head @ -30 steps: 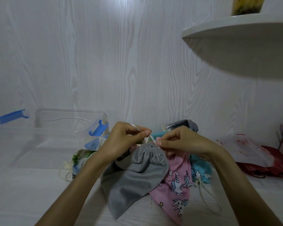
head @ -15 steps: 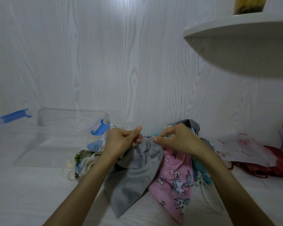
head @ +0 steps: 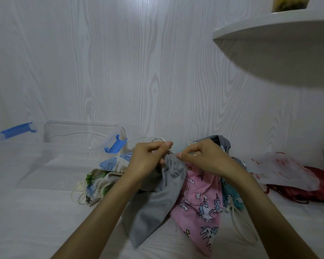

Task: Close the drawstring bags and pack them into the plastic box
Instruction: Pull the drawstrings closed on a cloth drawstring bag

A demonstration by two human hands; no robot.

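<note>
A grey drawstring bag hangs from both hands, its mouth gathered tight between them. My left hand pinches the white cord at the bag's mouth, and a loop of cord arcs up and left from it. My right hand pinches the gathered top from the right. Under the grey bag lie a pink unicorn bag and a teal bag. A striped and leaf-print bag pile sits to the left. The clear plastic box with blue clips stands at the left.
A dark grey bag rests against the wall behind my right hand. A white plastic bag and a red bag lie at the right. A rounded white shelf juts out overhead at the upper right.
My hands drew slightly apart and the cord loop pulled out to the left; the grey bag's mouth bunched tighter and the bag lifted a little.
</note>
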